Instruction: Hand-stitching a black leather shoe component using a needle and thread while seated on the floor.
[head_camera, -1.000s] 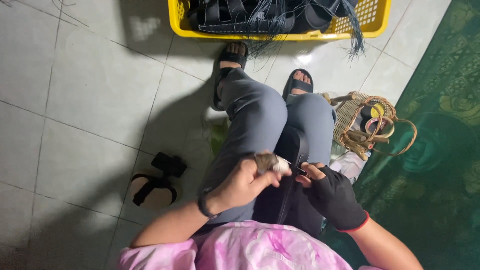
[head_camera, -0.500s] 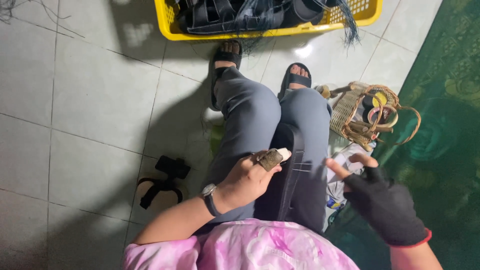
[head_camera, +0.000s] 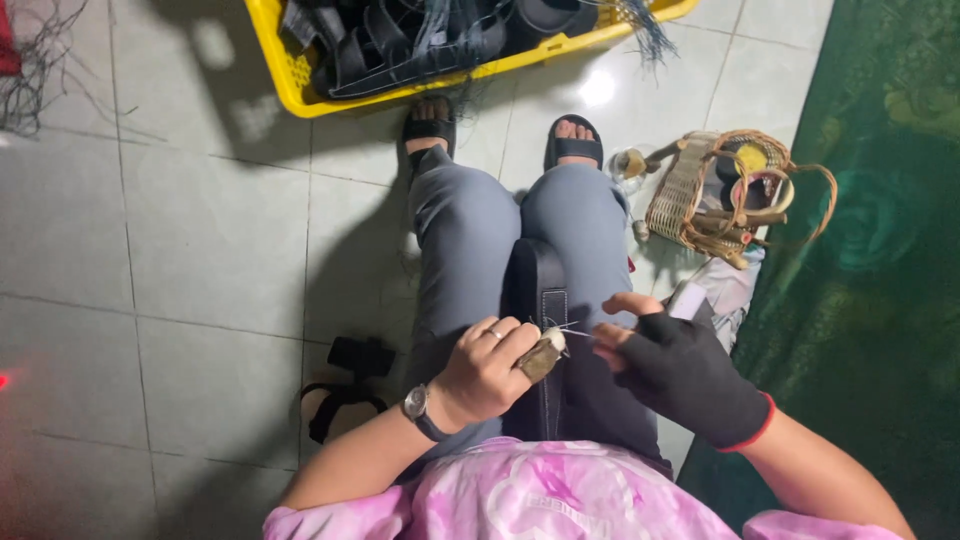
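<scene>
Tiled floor (head_camera: 180, 230) seen from above; green patterned rug (head_camera: 880, 250) along its rt edge. Yellow crate (head_camera: 300, 85) of black sandals at top edge, just beyond the seated person's feet. Wicker basket (head_camera: 690, 195) w/ spools set at the rug's edge, near rt knee. One loose black sandal (head_camera: 345, 385) lying on floor beside lt thigh. Black sandal piece (head_camera: 545, 330) held upright betw. the knees, centre frame. Lt hand (head_camera: 485, 370), bare w/ ring & wristwatch, closed on a small brown-wrapped tool (head_camera: 543, 355), pressed against the piece. Rt hand (head_camera: 680, 375), in black fingerless glove, pinched on thin thread (head_camera: 575, 331) running to the tool tip.
</scene>
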